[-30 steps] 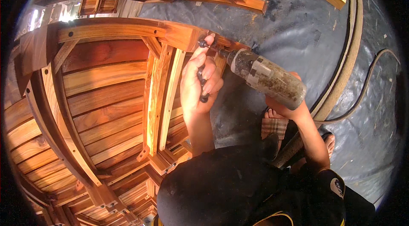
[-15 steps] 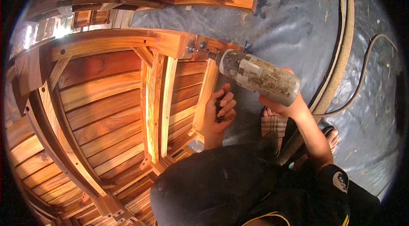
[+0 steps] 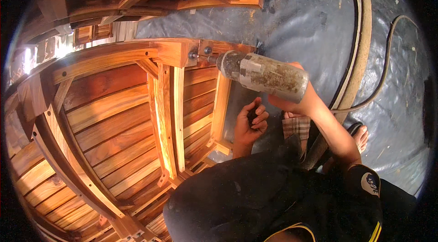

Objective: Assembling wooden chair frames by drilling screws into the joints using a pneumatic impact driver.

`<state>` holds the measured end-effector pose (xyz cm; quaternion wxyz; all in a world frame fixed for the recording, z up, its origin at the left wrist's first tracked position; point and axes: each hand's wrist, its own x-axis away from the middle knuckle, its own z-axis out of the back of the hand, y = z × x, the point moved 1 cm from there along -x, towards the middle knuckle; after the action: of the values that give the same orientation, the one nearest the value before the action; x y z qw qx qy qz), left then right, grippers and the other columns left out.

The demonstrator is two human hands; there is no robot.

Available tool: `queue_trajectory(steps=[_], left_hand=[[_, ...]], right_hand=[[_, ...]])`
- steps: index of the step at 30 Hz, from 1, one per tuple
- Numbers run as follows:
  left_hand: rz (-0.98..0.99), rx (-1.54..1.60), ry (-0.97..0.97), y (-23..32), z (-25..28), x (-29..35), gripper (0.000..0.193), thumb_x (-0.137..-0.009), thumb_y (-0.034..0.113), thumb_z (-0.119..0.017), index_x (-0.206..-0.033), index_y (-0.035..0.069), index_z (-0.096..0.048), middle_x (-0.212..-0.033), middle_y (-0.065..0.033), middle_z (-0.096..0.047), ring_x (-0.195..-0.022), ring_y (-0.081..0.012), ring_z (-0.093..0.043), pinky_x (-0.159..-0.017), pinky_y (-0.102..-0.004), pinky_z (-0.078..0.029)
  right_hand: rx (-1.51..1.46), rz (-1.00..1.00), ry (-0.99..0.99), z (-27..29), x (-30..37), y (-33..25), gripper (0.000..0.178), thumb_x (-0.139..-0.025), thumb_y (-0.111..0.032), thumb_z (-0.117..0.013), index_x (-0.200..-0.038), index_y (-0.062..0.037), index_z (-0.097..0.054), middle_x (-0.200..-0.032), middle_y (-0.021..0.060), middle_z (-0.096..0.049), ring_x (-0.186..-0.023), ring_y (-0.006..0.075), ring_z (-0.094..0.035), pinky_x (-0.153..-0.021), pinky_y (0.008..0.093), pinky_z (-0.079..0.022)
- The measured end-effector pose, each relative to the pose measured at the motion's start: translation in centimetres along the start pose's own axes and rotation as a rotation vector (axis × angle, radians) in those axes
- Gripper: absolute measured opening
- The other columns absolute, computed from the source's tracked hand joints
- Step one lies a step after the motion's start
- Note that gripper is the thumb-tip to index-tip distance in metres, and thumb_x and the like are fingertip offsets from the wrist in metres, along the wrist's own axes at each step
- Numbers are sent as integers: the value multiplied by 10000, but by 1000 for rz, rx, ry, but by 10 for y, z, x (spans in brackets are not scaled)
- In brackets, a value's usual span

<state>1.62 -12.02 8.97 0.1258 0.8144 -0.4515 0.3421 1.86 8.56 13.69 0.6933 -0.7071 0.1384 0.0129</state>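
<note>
one grimy, cylindrical driver (image 3: 269,78) facing bolt (image 3: 193,55) at grainy wooden beam (image 3: 171,53)

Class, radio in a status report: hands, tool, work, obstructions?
Right hand gripping power driver; bit pointing at bolt on wooden frame, contact unclear. Left hand loosely curled, contents unclear. Nothing seen blocking the bolt.

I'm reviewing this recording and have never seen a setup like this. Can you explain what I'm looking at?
There's no robot: these are a person's bare hands, seen from above by a wide fisheye camera on the head, so straight edges bend.

The right hand grips a worn power tool, its tip at or near a dark bolt on a wooden frame. The left hand is curled below the tool; what it holds, if anything, is unclear.

A dark, shiny sheet covers the floor, with a thin cord on it.
</note>
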Motion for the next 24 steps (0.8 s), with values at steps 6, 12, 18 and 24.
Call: queue_trajectory(steps=[6, 12, 18, 24], left_hand=[[-106, -294, 92, -1, 11, -1, 185, -900, 175, -455, -985, 45, -556, -708, -68, -493, -511, -133, -422, -370, -217, -309], [-255, -470, 81, 0, -8, 3, 244, -901, 244, -449, -967, 39, -562, -695, -76, -490, -487, -156, -426, -368, -234, -301], [-214, -353, 86, 4, 6, 0, 252, -911, 229, -428, -1005, 35, -559, -664, -35, -449, -472, -136, -411, -354, -236, -294], [-231, -356, 32, 7, 7, 3, 241, -910, 189, -430, -1075, 47, -533, -659, -20, -447, -466, -121, -404, -344, -225, -303]], right_hand=[[-42, 0, -36, -3, -4, 7, 305, -572, -68, -668, -868, -66, -594, -826, 80, -610, -807, 269, -566, -787, 365, -403], [-89, 78, 2, -3, -5, 4, 272, -580, -47, -647, -845, -33, -587, -793, 100, -609, -736, 290, -570, -673, 334, -440], [-259, 70, -1, -6, -6, 12, 396, -611, -77, -709, -974, 28, -592, -798, 54, -652, -713, 30, -491, -665, 245, -469], [-231, 130, 41, -7, -6, 5, 413, -610, -75, -710, -991, 28, -589, -817, 53, -651, -742, 25, -479, -691, 235, -459]])
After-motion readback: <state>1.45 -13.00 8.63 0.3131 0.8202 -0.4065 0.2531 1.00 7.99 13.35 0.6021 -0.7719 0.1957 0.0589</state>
